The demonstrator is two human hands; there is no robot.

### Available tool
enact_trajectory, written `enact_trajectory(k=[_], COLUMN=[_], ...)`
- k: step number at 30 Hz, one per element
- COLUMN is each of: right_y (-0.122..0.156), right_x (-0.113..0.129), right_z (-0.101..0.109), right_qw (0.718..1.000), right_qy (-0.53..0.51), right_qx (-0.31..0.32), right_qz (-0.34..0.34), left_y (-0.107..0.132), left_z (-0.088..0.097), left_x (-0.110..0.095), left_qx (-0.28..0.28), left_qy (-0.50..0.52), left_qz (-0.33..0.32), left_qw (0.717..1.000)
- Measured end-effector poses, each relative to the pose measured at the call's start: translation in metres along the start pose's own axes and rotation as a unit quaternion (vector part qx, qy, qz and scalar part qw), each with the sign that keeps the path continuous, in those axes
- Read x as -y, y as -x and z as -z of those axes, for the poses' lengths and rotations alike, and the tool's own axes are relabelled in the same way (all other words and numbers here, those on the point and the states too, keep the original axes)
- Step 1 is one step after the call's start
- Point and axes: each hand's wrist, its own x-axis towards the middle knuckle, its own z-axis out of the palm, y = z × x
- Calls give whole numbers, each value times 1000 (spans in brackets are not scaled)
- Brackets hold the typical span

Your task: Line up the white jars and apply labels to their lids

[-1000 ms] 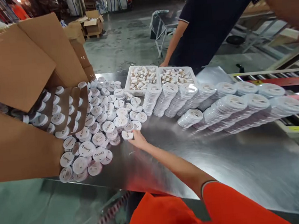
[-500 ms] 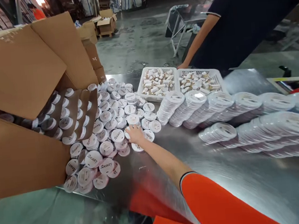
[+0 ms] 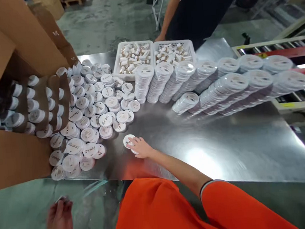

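My right hand (image 3: 140, 147) rests on the steel table (image 3: 203, 149), fingers curled over a couple of white round lids (image 3: 128, 141) pulled apart from the pile. The pile of white lids (image 3: 93, 109) with script lettering spreads out of a tipped cardboard box (image 3: 14, 155) at the left. My left hand (image 3: 59, 222) hangs low at the bottom left, below the table edge, blurred, with fingers bent downward and nothing seen in it.
Leaning stacks of clear round lids (image 3: 219, 87) run across the middle and right. Two white baskets (image 3: 134, 61) of small bottles stand at the far edge. A person in dark clothes (image 3: 202, 6) stands behind them. A roller conveyor (image 3: 300, 98) is at the right.
My right hand reached into the pile, then drew back toward me with a couple of lids. The view tilted down and my left hand came into sight.
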Motion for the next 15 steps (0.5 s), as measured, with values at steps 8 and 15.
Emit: enact_trajectory(k=[8, 15], right_y=[42, 9], right_x=[-27, -1], right_z=[-33, -31], right_qw=[998, 990], right_qy=[5, -15], right_qx=[7, -66], right_qz=[-64, -127], left_y=[8, 35], left_z=[-29, -3], left_x=[5, 42], left_qx=[-39, -82], left_qy=[362, 364], left_qz=[199, 250], left_qw=[910, 893])
